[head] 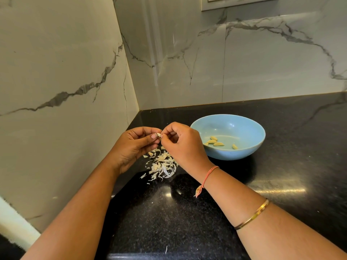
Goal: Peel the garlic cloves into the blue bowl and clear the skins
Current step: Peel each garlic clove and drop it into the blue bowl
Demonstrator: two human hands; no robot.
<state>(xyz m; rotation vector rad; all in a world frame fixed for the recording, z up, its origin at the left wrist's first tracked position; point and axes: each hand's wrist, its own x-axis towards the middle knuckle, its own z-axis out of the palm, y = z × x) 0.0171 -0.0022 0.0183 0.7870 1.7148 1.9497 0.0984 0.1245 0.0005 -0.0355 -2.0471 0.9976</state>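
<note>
A small garlic clove (158, 135) is held above the black counter between both hands. My left hand (134, 147) grips it with thumb and curled fingers. My right hand (185, 145) pinches its tip or skin from the right. Under the hands lies a pile of pale garlic skins (162, 167). The blue bowl (249, 149) stands just to the right of my right hand and holds several peeled cloves (216, 142).
The black granite counter (281, 175) runs into a corner of marble-patterned walls (75, 72) at the left and back. One stray skin (166, 249) lies near the counter's front edge. A switch plate (234, 2) is on the back wall above.
</note>
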